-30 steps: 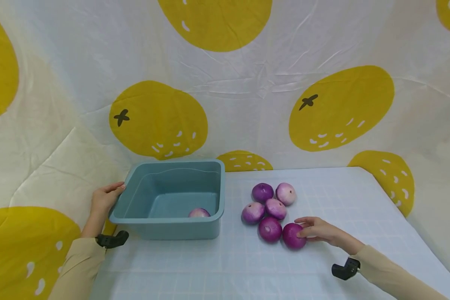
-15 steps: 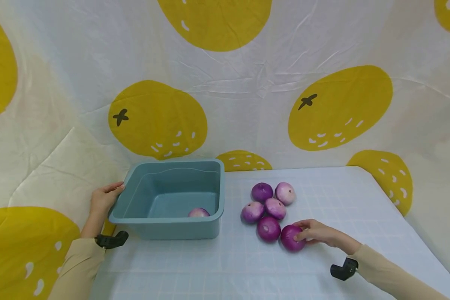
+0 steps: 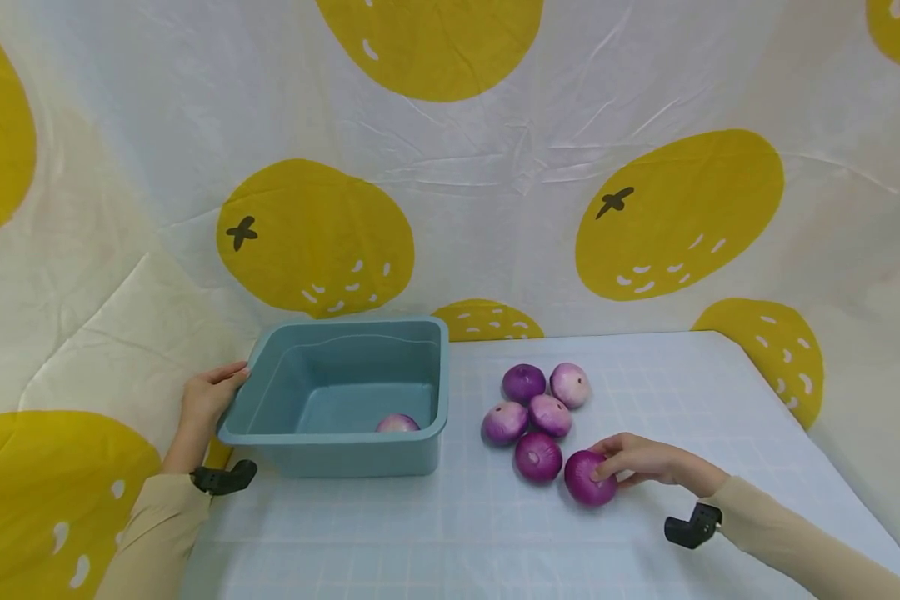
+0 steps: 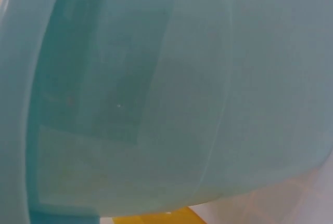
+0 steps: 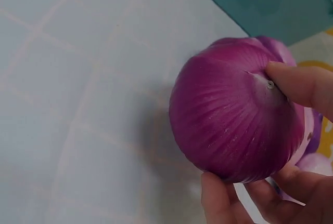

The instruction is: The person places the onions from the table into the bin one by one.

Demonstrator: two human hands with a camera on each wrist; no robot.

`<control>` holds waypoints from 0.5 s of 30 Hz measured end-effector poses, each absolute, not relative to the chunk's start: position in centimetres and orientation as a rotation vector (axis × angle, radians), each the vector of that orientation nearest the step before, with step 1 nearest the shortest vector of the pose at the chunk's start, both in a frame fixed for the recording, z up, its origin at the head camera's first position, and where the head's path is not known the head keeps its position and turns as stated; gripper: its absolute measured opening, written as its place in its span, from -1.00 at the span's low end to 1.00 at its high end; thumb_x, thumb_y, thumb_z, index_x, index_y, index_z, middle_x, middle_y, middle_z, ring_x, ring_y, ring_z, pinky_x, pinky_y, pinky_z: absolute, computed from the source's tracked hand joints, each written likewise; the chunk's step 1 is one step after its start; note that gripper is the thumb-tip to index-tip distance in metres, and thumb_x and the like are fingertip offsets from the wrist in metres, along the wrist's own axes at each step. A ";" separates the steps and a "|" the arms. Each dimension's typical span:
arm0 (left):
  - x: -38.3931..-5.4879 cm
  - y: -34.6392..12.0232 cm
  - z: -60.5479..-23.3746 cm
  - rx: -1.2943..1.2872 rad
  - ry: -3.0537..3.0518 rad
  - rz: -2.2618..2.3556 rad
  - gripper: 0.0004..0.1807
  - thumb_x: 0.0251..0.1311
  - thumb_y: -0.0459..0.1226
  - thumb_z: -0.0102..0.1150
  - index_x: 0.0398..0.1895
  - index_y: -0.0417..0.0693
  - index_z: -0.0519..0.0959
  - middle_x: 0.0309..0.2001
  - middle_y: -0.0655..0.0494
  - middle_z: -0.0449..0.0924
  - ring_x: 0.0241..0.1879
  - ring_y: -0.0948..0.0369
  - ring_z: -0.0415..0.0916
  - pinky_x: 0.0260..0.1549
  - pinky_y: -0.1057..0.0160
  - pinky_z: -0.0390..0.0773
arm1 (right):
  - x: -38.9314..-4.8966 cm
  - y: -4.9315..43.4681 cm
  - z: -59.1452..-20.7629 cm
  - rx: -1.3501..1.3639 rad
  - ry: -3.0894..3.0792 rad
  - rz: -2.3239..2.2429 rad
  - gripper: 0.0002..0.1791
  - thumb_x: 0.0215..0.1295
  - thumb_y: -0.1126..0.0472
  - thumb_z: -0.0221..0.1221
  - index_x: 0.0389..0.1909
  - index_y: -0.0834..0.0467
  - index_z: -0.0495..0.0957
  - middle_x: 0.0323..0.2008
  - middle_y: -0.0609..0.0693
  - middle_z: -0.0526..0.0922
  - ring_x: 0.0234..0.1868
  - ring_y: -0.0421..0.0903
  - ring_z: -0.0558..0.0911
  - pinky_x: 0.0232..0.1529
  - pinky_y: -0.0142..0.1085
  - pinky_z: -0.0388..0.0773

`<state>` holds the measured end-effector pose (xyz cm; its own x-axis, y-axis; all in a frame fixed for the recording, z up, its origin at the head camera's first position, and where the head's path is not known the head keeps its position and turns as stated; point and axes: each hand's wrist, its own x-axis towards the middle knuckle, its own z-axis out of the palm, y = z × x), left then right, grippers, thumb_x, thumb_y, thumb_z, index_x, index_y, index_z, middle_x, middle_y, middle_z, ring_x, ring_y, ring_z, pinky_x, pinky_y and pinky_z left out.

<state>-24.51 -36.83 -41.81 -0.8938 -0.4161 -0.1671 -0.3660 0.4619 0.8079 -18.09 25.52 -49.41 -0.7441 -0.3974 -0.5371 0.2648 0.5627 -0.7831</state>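
My right hand [image 3: 648,462] pinches a purple onion [image 3: 591,478] between thumb and fingertips, at the front of an onion cluster. In the right wrist view this onion [image 5: 234,112] shows its ribbed skin and pale tip, the thumb on one side and fingers below. A shadow lies beside it; whether it clears the table is hard to tell. My left hand [image 3: 208,402] holds the left rim of a blue-green plastic basin [image 3: 337,457]. One pale purple onion [image 3: 398,423] lies inside at the front right, partly hidden by the wall. The left wrist view shows only basin wall [image 4: 156,99] closely, no fingers.
Several onions [image 3: 551,416] sit close together right of the basin, some deep purple, some pale. The table [image 3: 495,542] wears a pale checked cloth. Behind and to the left hangs a white curtain [image 3: 495,217] with large yellow fruit prints.
My right hand has closed its fingers on the front onion and shifted it slightly toward me, leaving a small gap from its neighbour. The left hand and basin stay put.
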 end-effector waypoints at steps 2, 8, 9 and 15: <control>-24.5 -36.9 -41.8 0.707 -2.637 -1.429 -0.36 0.33 0.01 0.02 0.29 -0.28 0.38 0.33 -0.28 0.30 0.36 -0.15 0.21 0.30 -0.07 0.24 | -18.5 25.3 -48.7 -0.122 2.085 -1.207 -0.39 0.16 0.14 0.25 0.16 0.40 0.42 -0.03 0.06 0.62 -0.05 -0.08 0.56 -0.03 -0.02 0.62; -24.4 -36.8 -41.8 0.708 -2.633 -1.409 -0.36 0.32 0.01 0.02 0.29 -0.28 0.40 0.32 -0.28 0.33 0.32 -0.12 0.26 0.24 -0.02 0.30 | -19.7 24.4 -46.5 -0.187 2.082 -1.181 -0.41 0.14 0.10 0.26 0.15 0.34 0.45 -0.06 0.03 0.61 -0.09 -0.09 0.56 -0.06 -0.08 0.64; -24.3 -36.9 -41.8 0.710 -2.631 -1.411 -0.35 0.32 0.01 0.03 0.28 -0.29 0.40 0.32 -0.28 0.33 0.31 -0.12 0.27 0.24 -0.03 0.31 | -19.9 24.2 -46.2 -0.198 2.084 -1.169 -0.41 0.13 0.09 0.26 0.14 0.32 0.47 -0.07 0.02 0.61 -0.09 -0.10 0.57 -0.06 -0.08 0.64; -24.3 -36.9 -41.7 0.723 -2.630 -1.411 -0.34 0.31 0.02 0.06 0.27 -0.31 0.40 0.31 -0.29 0.33 0.33 -0.15 0.25 0.29 -0.08 0.26 | -21.1 23.3 -44.1 -0.256 2.101 -1.134 -0.41 0.12 0.09 0.27 0.14 0.30 0.47 -0.11 0.02 0.60 -0.13 -0.11 0.59 -0.09 -0.12 0.65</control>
